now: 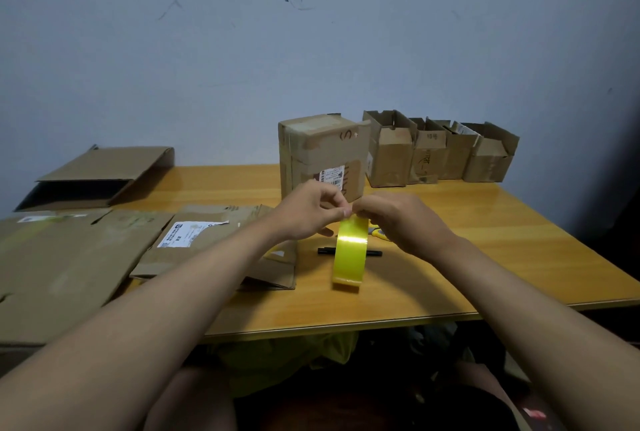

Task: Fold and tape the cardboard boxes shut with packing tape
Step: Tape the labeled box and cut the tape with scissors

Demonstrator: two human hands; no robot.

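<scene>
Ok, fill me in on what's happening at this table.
A person is working a roll of yellow tape that stands on edge on the table. Both hands, left and right, pinch at its top, apparently finding the tape's end. A taped box stands behind; open boxes line the wall, flat cardboard lies left.

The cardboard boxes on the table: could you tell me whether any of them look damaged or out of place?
The tall brown cardboard box behind the hands looks worn, with patchy old tape and a torn label. The row of small open cardboard boxes at the back has ragged, uneven flaps. Nothing is spilled.
</scene>
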